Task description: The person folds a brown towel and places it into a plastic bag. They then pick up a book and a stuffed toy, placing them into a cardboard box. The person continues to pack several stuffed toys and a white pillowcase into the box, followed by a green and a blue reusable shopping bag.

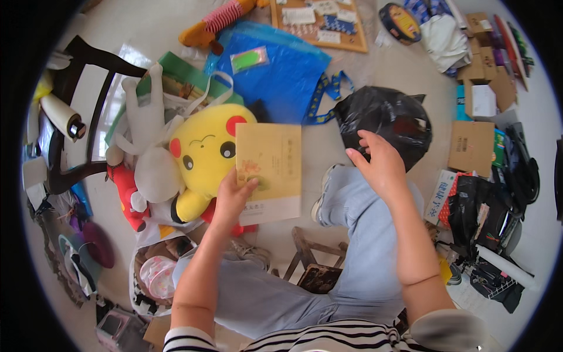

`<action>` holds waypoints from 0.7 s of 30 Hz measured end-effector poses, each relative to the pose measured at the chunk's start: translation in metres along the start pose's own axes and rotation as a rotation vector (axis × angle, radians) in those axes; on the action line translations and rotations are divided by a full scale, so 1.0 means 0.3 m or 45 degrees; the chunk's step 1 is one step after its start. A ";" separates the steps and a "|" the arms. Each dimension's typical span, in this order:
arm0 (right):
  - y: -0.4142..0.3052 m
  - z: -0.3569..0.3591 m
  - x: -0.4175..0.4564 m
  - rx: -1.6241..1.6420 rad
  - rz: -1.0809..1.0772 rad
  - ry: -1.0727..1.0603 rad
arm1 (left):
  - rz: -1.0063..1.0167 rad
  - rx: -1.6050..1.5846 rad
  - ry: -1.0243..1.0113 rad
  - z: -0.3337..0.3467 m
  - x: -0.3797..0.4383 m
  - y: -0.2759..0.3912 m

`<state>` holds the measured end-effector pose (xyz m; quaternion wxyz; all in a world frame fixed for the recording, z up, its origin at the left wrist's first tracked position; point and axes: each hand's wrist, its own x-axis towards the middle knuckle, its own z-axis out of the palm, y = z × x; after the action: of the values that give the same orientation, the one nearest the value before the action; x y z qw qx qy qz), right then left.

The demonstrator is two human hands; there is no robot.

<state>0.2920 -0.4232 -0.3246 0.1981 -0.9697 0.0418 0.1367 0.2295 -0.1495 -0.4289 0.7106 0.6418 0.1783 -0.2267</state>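
Observation:
A thin pale-yellow booklet point(277, 154) bears printed writing and a flower picture. My left hand point(235, 191) grips it by its left edge, thumb on the cover. Behind it, partly covered, is a yellow plush toy point(198, 167) with red cheeks, its face upside down to me. My right hand point(380, 165) holds nothing; its thumb and fingers are apart. It hovers over my right knee, in front of a black plastic bag point(378, 114) on the floor. What the bag holds is mostly hidden.
A white plush figure point(156, 167) and a red toy point(127, 193) lie left, near a dark chair point(110, 61). Beyond are a blue plastic bag point(272, 66) and a corkboard point(325, 26). Cardboard boxes point(473, 145) line the right side. A wooden stool point(319, 277) shows between my legs.

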 end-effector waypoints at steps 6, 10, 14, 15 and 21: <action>0.007 -0.004 0.085 0.038 0.129 -0.423 | -0.363 -0.788 0.059 0.078 0.050 0.018; 0.024 0.035 0.052 0.331 0.079 -0.581 | -0.420 -0.868 0.107 0.159 0.028 0.019; 0.019 0.053 -0.008 0.437 0.288 -0.668 | -0.416 -0.900 0.177 0.250 -0.014 0.025; 0.032 0.061 -0.027 0.490 0.315 -0.556 | -0.432 -0.917 0.206 0.284 -0.024 0.045; 0.127 0.013 -0.236 1.512 0.769 -0.187 | -0.329 -0.765 0.268 0.478 -0.156 0.293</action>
<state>0.2179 -0.4548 -0.3223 0.6534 -0.6300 0.3658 0.2056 0.2334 -0.2810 -0.3143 0.8110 0.3956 0.3895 -0.1847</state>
